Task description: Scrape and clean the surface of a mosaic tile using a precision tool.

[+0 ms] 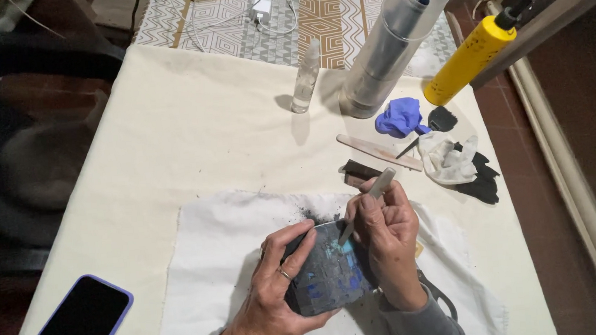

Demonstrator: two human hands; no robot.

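Hands meet over a white cloth [206,267] on the table [168,135]. Left hand [269,301] wraps its fingers around a dark block [331,271] with blue patches, just above the cloth. Right hand [389,242] pinches a thin grey tool [374,191], tip on the block's top edge. Behind, a tall clear tub [394,39] holds a dark stick, its top cut off. A small clear bottle [304,82] stands beside it, contents unclear. A phone [70,331] lies partly out of view.

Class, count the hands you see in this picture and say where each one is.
2. The left hand grips the dark mosaic piece over the white cloth; the right hand holds a thin tool against it.
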